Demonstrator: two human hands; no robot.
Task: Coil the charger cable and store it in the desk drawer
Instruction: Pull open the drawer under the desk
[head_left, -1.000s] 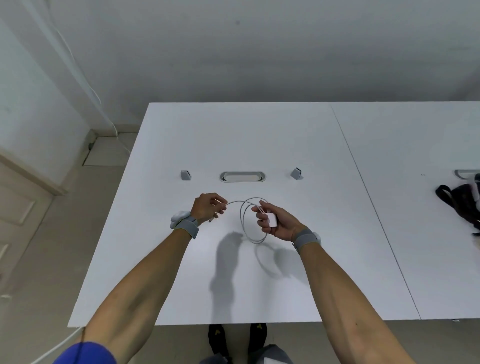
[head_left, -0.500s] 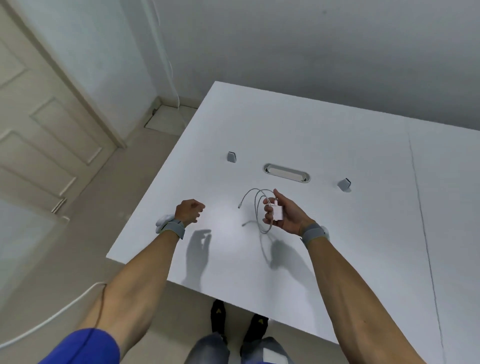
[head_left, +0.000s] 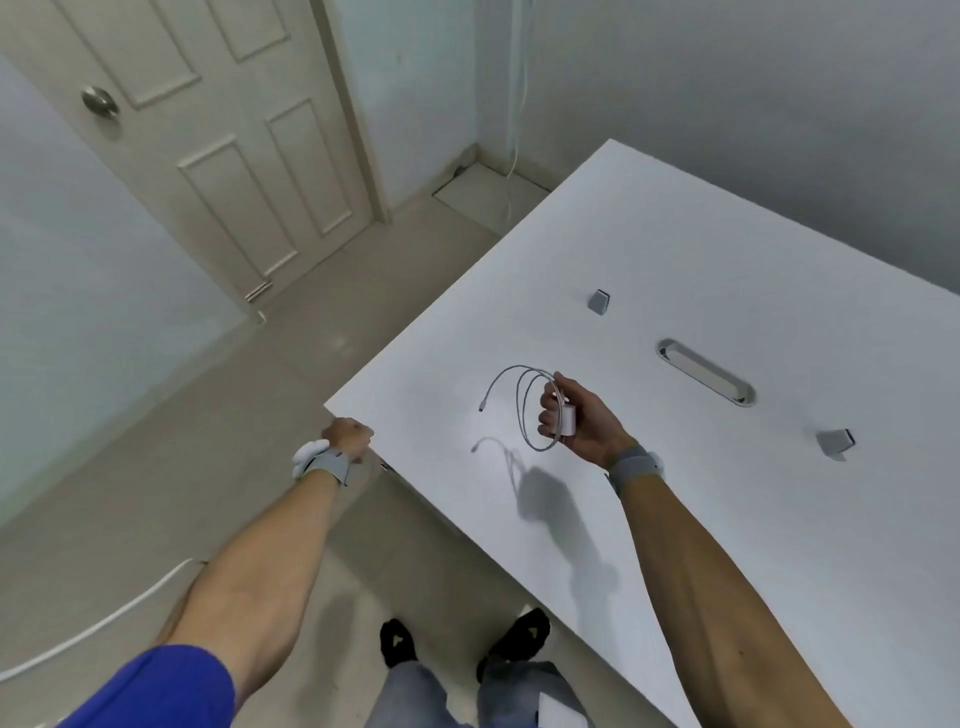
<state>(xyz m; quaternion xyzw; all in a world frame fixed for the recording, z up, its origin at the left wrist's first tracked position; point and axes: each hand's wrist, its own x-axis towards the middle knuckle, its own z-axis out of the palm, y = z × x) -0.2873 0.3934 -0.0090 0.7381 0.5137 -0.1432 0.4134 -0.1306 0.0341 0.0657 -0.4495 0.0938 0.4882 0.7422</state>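
My right hand (head_left: 576, 415) is above the white desk (head_left: 727, 519), closed around a white charger plug (head_left: 567, 422) and the white cable (head_left: 524, 410) wound in a few loops. The cable's free end with its small connector hangs to the left of the loops. My left hand (head_left: 347, 436) is a fist at the desk's near left corner, fingers curled at the edge; whether it grips anything there I cannot tell. No drawer is visible.
A metal cable slot (head_left: 706, 371) and two small grey clips (head_left: 598, 301) (head_left: 835, 442) sit on the desk. A closed door (head_left: 218, 156) stands at the far left. A white cord (head_left: 93, 629) lies on the floor. My feet (head_left: 462, 642) are beside the desk edge.
My left hand let go of the cable and moved left to the desk's corner. My right hand keeps the coiled cable and plug. The view has swung left toward the door.
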